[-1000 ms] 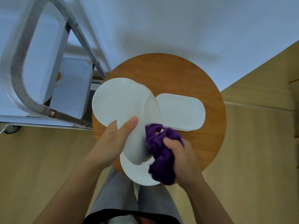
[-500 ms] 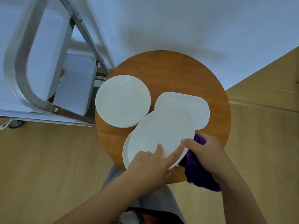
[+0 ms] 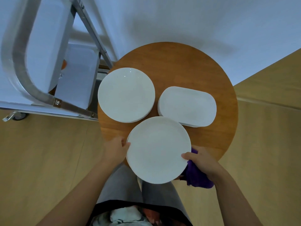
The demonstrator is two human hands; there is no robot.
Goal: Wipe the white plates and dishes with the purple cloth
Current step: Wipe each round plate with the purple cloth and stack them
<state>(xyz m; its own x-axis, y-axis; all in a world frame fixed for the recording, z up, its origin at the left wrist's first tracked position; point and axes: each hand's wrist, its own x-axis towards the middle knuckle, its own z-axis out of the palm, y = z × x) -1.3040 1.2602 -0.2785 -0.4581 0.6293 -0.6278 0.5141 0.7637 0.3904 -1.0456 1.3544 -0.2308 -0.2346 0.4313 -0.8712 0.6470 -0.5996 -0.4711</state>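
Three white dishes sit on a round wooden table (image 3: 179, 62). A round plate (image 3: 126, 95) lies at the back left and an oblong dish (image 3: 187, 106) at the right. A second round plate (image 3: 158, 150) lies flat at the near edge and overhangs it. My left hand (image 3: 116, 150) grips this near plate's left rim. My right hand (image 3: 202, 162) holds the bunched purple cloth (image 3: 197, 178) beside the plate's right rim, with its thumb on that rim. Part of the cloth is hidden under my hand.
A metal-framed white cart (image 3: 48, 62) on castors stands close to the table's left side. A white wall runs behind the table and wooden floor lies on both sides. My grey-clad legs (image 3: 123, 185) are under the near edge.
The near plate went from tilted up against the cloth to lying flat. My left hand shifted to its left rim, and my right hand carried the cloth off its face to the right rim.
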